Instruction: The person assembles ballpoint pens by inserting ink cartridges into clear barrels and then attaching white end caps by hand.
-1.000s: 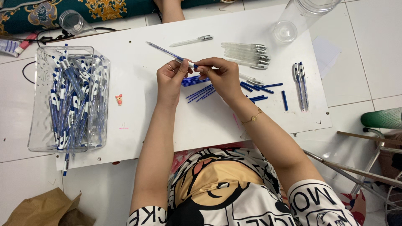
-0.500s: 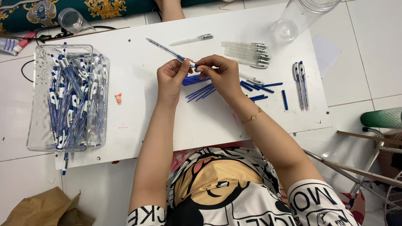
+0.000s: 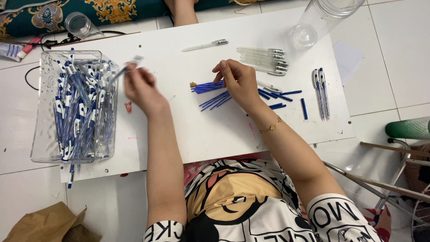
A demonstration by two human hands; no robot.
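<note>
My left hand (image 3: 141, 87) is blurred at the right edge of a clear plastic tray (image 3: 42, 134) full of several blue and white pens, and it holds a finished pen (image 3: 125, 68) pointing toward the tray. My right hand (image 3: 239, 83) rests on the white board (image 3: 201, 130) with its fingers bent over a small heap of blue refills (image 3: 208, 87). I cannot tell whether it grips one. More blue parts (image 3: 280, 95) lie just right of that hand.
A row of clear pen barrels (image 3: 264, 58) and a single barrel (image 3: 204, 45) lie at the board's far side. Two assembled pens (image 3: 321, 92) lie at the right. A clear jar (image 3: 322, 18) stands at the far right corner. Metal chair legs (image 3: 389, 188) are at the lower right.
My left hand has left my right hand and swung left to the tray, carrying the pen. My right hand has stayed over the refills.
</note>
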